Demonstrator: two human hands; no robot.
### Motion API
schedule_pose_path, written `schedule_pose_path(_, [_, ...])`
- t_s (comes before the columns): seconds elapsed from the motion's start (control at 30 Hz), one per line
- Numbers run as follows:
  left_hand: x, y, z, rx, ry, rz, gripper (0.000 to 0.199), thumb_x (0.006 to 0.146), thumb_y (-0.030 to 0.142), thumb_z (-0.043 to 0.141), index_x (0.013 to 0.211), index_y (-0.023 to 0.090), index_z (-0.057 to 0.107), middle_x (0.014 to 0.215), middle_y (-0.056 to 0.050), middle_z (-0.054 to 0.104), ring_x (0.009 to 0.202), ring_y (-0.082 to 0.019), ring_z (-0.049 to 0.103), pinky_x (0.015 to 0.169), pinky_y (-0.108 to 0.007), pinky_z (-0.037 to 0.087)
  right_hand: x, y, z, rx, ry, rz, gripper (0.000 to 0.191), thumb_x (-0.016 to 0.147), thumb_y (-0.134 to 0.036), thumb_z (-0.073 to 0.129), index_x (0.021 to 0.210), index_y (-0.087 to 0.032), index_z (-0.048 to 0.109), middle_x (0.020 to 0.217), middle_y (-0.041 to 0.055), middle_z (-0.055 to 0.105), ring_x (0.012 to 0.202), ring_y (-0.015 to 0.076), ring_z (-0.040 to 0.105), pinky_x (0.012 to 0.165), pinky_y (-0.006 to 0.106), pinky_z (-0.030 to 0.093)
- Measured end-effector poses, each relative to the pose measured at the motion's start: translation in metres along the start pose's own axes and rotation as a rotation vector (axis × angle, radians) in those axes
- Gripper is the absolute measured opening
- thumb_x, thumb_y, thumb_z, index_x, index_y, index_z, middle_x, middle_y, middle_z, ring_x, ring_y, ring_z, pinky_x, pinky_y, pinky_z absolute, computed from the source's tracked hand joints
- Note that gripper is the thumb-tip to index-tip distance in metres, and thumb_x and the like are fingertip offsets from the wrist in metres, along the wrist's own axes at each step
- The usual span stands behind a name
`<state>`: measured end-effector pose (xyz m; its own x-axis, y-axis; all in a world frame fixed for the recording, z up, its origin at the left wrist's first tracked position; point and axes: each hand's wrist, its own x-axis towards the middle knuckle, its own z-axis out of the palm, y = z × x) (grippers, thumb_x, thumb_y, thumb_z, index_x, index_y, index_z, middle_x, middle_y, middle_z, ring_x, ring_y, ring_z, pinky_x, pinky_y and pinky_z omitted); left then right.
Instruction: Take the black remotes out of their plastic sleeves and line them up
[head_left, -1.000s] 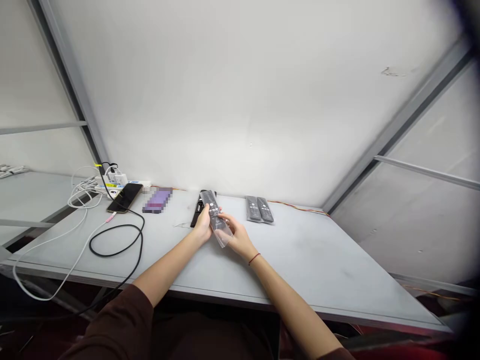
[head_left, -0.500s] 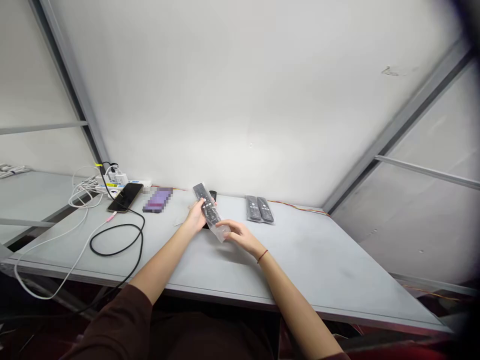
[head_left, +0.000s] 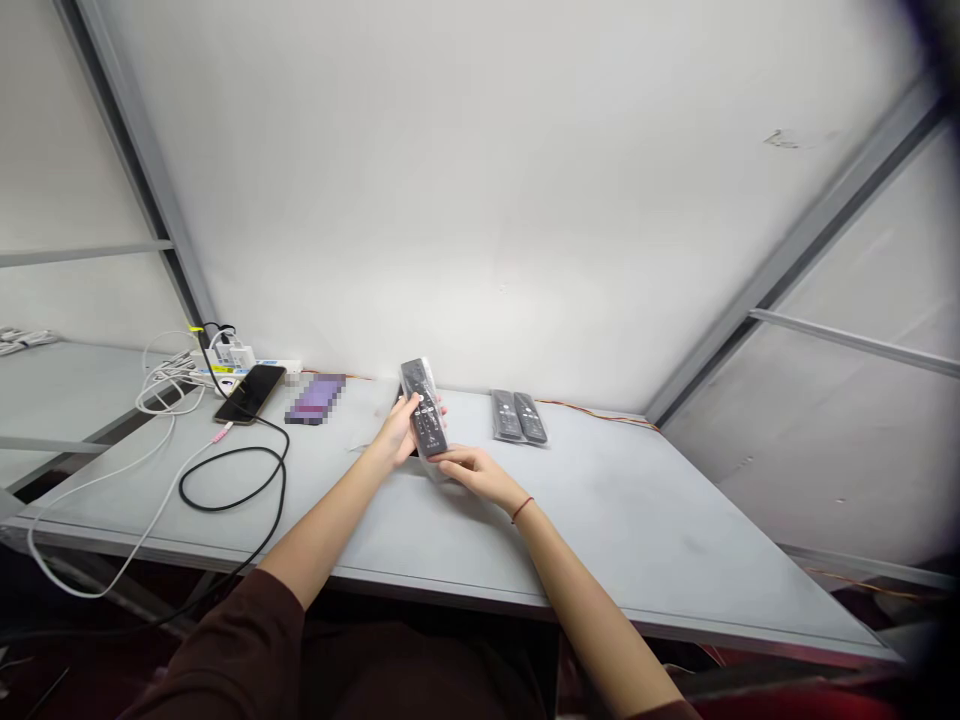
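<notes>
A black remote control point(head_left: 426, 412) in a clear plastic sleeve is held up above the table, its buttons facing me. My left hand point(head_left: 400, 432) is closed around its left side, thumb on the front and fingertips showing behind the right edge. At the lower end, my right hand point(head_left: 480, 473) pinches the loose end of the sleeve point(head_left: 433, 468) between thumb and fingers. Behind the held remote, a dark object on the table is mostly hidden. To the right lie two more sleeved remote controls point(head_left: 519, 418), side by side.
On the left lie a dark phone point(head_left: 252, 393) and a phone with a purple screen point(head_left: 316, 400). A power strip point(head_left: 277, 367) with plugs and tangled white cables sits behind them. A black cable point(head_left: 283, 480) loops over the grey table point(head_left: 637, 540) and past its front edge.
The held remote has turned more upright, its lower end swinging left and its top slightly right. Both hands keep their hold on the remote and sleeve.
</notes>
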<state>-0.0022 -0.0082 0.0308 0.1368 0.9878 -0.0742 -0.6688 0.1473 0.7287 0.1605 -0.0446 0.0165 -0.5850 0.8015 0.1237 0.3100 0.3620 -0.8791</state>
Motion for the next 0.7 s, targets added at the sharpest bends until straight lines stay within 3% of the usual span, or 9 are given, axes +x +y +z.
schedule_pose_path(0.13, [0.001,-0.002,0.000,0.098,0.015,-0.047,0.021,0.088,0.029,0.047,0.098,0.013,0.055,0.093,-0.011,0.067,0.076,-0.019,0.065,0.069,-0.036,0.053,0.002,-0.001,-0.001,0.017,0.044,-0.071,0.031,0.084,-0.035,0.051,0.103,-0.018,0.068,0.119,0.0085,0.060,0.104,0.0240,0.055,0.086,0.036,0.046])
schedule_pose_path(0.4, [0.004,-0.011,-0.007,0.316,-0.060,0.015,0.034,0.084,0.040,0.054,0.109,0.018,0.054,0.098,-0.008,0.066,0.080,-0.017,0.063,0.070,-0.031,0.052,0.002,-0.001,-0.001,0.097,0.043,-0.064,0.041,0.076,-0.033,0.065,0.115,-0.023,0.062,0.130,0.0066,0.051,0.112,0.0244,0.051,0.089,0.036,0.045])
schedule_pose_path(0.57, [0.000,-0.018,-0.007,0.467,-0.131,0.056,0.045,0.076,0.048,0.061,0.111,0.020,0.056,0.090,-0.004,0.064,0.075,-0.014,0.061,0.065,-0.024,0.049,0.004,0.006,0.002,0.192,0.141,0.019,0.036,0.077,-0.039,0.063,0.107,-0.019,0.065,0.122,0.0105,0.056,0.096,0.0220,0.059,0.082,0.037,0.050])
schedule_pose_path(0.7, [-0.003,-0.018,-0.005,0.641,-0.087,0.150,0.048,0.075,0.052,0.060,0.107,0.017,0.058,0.088,-0.005,0.065,0.076,-0.014,0.060,0.068,-0.024,0.048,0.004,0.008,0.003,0.321,0.132,0.096,0.040,0.073,-0.041,0.065,0.105,-0.017,0.065,0.108,0.0096,0.064,0.089,0.0220,0.062,0.075,0.037,0.053])
